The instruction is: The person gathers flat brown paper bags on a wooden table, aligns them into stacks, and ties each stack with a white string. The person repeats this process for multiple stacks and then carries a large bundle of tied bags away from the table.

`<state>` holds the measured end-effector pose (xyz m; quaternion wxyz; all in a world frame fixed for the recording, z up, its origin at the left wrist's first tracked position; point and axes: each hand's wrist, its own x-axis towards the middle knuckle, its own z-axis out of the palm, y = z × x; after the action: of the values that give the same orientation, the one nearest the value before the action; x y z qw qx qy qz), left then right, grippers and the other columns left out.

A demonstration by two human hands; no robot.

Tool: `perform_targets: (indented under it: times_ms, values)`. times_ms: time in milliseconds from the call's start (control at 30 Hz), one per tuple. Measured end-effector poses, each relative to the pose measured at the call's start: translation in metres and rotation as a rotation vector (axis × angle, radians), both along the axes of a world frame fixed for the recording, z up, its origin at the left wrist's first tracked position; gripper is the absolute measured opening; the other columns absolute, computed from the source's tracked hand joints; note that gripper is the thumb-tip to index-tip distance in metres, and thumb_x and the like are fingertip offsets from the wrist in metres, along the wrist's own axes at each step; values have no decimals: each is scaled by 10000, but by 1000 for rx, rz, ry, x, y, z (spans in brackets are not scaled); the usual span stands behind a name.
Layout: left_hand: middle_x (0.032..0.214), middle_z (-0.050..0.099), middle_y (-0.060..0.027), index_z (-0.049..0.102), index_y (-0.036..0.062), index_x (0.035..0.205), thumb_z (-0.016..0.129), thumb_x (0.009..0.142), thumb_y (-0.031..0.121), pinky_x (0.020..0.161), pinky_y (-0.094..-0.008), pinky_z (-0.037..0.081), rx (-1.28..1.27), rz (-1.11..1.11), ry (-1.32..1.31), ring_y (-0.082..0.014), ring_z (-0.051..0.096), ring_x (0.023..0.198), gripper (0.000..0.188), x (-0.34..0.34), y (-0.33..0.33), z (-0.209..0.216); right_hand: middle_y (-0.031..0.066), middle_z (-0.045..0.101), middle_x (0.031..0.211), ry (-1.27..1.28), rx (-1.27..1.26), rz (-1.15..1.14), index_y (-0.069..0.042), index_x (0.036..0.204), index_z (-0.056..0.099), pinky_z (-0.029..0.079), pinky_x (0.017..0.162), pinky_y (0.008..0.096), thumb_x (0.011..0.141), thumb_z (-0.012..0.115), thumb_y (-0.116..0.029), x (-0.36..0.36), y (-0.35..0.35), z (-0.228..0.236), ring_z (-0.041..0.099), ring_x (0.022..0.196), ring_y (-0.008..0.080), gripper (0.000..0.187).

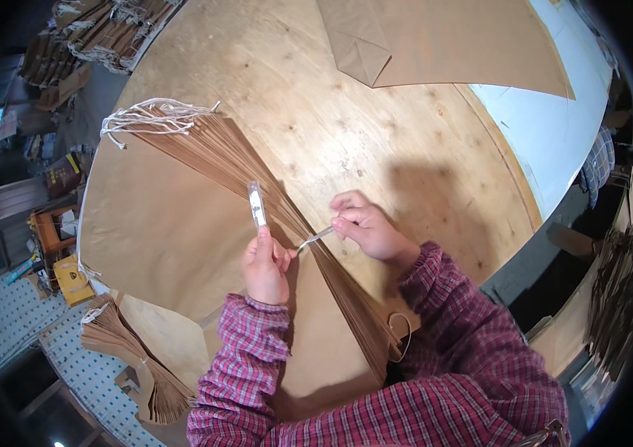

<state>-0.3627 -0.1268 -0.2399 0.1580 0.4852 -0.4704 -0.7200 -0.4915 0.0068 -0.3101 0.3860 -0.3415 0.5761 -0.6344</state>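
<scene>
A thick bundle of flat brown paper bags (257,167) lies slantwise across the table, its edges facing up and white cord handles (160,117) bunched at the far left end. My left hand (266,270) is closed at the bundle's middle, pinching a short, flat white strip (257,205) with dark marks that sticks up past the thumb. Across the bundle runs a thin, pale twisted tie (315,238), from near my left fingers to my right hand (367,227), which pinches its other end. Whether the strip and the tie are one piece, I cannot tell.
A large brown paper bag (465,41) lies flat at the far side of the wooden table (316,82). Another gathered bag bundle (137,357) rests at the lower left, near a yellow box (72,281). More bags are piled at the far left (108,33) and right.
</scene>
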Motion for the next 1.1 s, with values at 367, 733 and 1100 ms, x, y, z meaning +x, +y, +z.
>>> perform_targets:
  times_ms: [367,733,1100]
  values:
    - [604,487,-102,532,30,641,609,883,19,525,-428,436,-754,-1087,22,-316,525,546,254,43,-5,134,91,583,590,338,-347,228,-81,686,593,455,510,391,869,611,-184,39,-15,111,591,535,312,211]
    - [515,336,-11,381,76,562,519,1008,294,619,-401,401,-54,-387,59,-166,361,518,515,68,-17,100,123,472,574,66,35,480,-22,641,486,355,456,379,942,585,-119,-18,-31,105,460,468,272,331]
    - [822,594,-63,650,-24,1015,568,988,126,794,-324,484,-648,-290,-48,-206,575,810,173,9,45,57,167,623,681,238,131,86,-6,781,624,495,606,396,971,544,-160,26,-5,35,631,636,294,257]
